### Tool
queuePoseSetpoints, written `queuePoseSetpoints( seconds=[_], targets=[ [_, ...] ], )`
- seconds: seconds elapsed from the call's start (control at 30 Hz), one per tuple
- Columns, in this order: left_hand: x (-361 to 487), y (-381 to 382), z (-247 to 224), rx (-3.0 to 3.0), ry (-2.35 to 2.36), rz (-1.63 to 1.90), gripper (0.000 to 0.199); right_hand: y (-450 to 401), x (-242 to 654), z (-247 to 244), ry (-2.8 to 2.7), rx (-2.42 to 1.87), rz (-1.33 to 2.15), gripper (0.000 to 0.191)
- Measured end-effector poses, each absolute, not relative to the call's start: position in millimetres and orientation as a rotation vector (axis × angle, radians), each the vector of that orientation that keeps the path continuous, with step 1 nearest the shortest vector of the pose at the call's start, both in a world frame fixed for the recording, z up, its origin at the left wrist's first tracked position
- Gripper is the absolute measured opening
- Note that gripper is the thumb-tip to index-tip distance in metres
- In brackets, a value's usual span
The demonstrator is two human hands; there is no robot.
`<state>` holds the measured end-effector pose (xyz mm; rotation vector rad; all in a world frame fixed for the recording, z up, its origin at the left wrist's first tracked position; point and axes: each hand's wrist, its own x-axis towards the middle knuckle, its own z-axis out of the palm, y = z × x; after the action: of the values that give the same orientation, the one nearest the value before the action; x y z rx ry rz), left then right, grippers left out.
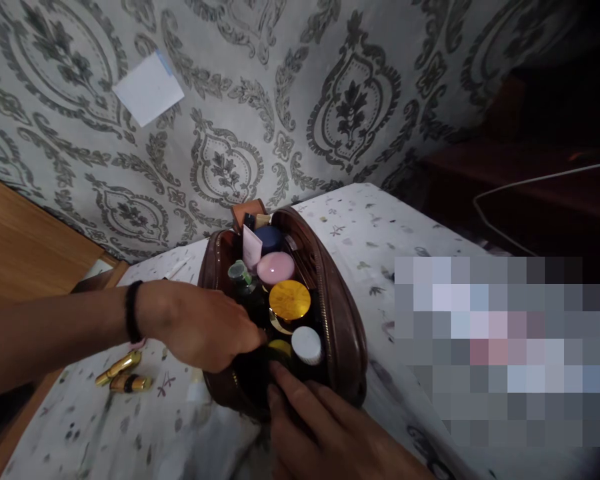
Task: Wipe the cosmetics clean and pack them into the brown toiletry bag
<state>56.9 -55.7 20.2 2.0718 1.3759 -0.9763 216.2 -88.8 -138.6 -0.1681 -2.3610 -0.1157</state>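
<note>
A brown leather toiletry bag (343,320) stands unzipped on the patterned cloth, packed with cosmetics. My left hand (205,327) reaches over its left side with curled fingers; the fingertips are hidden inside, so what they hold does not show. At the bag's near end is my right hand (325,427), its fingers stretched into the opening beside a yellow lid (280,349). Close by are a white-capped container (307,344) and a jar with a shiny gold lid (290,300). Farther back sit a pink round lid (276,268), a green-topped bottle (240,272), a pale pink tube (252,247) and a dark blue lid (270,239).
Two gold tubes (130,383) lie on the white patterned cloth (180,427) at left. Behind rises a wallpapered wall (280,100) with a white paper (150,90) on it. A pale cable (510,183) hangs at right, above a blurred-out patch.
</note>
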Motion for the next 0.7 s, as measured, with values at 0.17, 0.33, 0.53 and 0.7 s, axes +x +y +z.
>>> queuePoseSetpoints(
  seconds=[0.17,0.33,0.53,0.7],
  targets=[
    [63.3,-48.2,15.6,1.972,1.152,-1.266,0.028,-88.1,213.0,-141.2,-2.314,-0.152,-0.087,0.024],
    [64.6,-48.2,14.6,2.006,1.185,-1.26,0.024,-88.2,212.2,-135.2,-2.251,-0.217,-0.042,0.037],
    [56.0,-54.6,16.5,2.077,1.36,-1.066,0.018,-88.5,221.8,-117.4,-2.28,-0.273,0.099,0.036],
    [56.2,-53.6,16.4,1.94,1.41,-1.042,0.017,-94.3,225.4,-109.2,-2.195,-0.376,0.173,0.034]
  ],
)
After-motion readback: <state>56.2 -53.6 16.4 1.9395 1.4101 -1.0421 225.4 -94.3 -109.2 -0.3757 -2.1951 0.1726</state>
